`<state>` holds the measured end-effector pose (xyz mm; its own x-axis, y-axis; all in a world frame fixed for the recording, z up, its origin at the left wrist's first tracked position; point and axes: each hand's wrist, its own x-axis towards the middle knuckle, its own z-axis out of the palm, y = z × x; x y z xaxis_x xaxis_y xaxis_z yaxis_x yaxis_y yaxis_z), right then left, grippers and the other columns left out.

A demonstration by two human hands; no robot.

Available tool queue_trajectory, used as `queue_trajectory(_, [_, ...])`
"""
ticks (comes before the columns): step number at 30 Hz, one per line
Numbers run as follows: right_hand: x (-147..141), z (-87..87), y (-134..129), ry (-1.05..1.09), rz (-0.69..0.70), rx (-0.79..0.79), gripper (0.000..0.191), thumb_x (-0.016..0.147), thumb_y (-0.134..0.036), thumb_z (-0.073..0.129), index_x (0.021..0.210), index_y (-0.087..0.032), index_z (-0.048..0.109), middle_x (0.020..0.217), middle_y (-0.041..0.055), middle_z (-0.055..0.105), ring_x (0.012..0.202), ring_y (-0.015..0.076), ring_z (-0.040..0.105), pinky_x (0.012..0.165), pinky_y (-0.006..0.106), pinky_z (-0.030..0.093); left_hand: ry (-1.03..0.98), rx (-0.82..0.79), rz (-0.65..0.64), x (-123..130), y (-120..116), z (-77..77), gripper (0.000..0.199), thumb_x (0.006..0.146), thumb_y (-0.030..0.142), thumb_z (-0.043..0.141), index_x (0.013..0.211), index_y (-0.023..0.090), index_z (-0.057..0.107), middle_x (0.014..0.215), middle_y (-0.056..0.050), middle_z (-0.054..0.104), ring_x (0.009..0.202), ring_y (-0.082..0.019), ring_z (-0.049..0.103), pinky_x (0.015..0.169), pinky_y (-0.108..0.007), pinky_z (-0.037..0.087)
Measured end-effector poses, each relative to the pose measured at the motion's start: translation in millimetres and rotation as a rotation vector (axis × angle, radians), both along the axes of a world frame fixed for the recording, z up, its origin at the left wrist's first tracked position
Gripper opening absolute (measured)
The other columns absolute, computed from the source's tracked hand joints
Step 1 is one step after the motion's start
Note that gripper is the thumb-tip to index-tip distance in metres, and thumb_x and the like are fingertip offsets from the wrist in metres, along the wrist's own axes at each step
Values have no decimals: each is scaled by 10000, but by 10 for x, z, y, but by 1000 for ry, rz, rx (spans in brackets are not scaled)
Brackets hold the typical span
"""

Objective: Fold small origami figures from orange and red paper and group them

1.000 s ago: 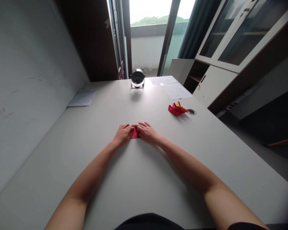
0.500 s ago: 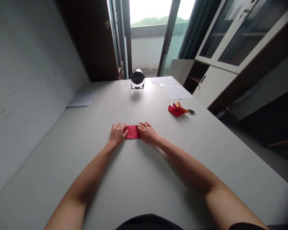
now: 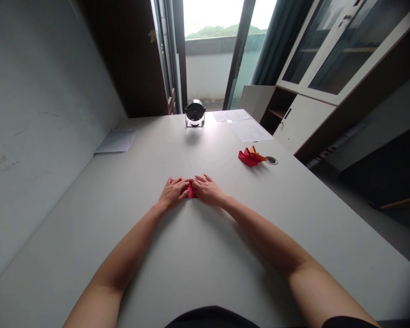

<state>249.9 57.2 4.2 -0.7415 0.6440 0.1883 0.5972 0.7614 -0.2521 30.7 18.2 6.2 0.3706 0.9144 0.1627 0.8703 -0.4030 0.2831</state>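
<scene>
A small folded sheet of red paper with crease lines lies flat on the white table, mostly covered by my hands. My left hand rests across its left part with the fingers stretched out and spread. A bit of red shows beyond those fingertips. At the right end, my right hand has its thumb and bent forefinger against the paper, while its other fingers reach forward. The two hands are close together, with a narrow strip of the paper visible between them.
Red and orange folded-paper pieces sit at the right, beside a round cable hole. A round black device on a silver stand is at the back. Paper sheets lie back right and left, near the wall.
My left hand has slid right over the red paper, covering more of it and closing the gap to my right hand. My right hand has barely moved.
</scene>
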Motion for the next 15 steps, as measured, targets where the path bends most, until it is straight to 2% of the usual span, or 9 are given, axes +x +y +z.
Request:
queue_trajectory(5, [-12, 17, -8, 7, 5, 26, 244, 1010, -307, 468, 1203, -223, 592, 1367, 96, 610, 1397, 250, 417, 1211, 529, 194, -11, 20, 43, 45, -16, 20, 341, 959, 303, 481, 1276, 304, 608, 1440, -13, 583, 1450, -252, 372, 1222, -536, 185])
queue_trajectory(10, [-29, 44, -25, 11, 22, 61, 235, 1021, -272, 432, 1194, -223, 583, 1400, 81, 584, 1366, 238, 444, 1218, 520, 182, -19, 35, 60, 60, -14, 10, 337, 955, 275, 472, 1259, 277, 620, 1438, -27, 585, 1454, -270, 365, 1209, -541, 220])
queue_trajectory(15, [-11, 84, -43, -31, -15, 80, 226, 1010, -276, 449, 1164, -216, 603, 1391, 94, 585, 1380, 272, 432, 1205, 532, 208, -15, 39, 72, 68, -14, 16, 320, 957, 272, 472, 1235, 274, 630, 1431, -29, 590, 1430, -271, 403, 1198, -521, 256])
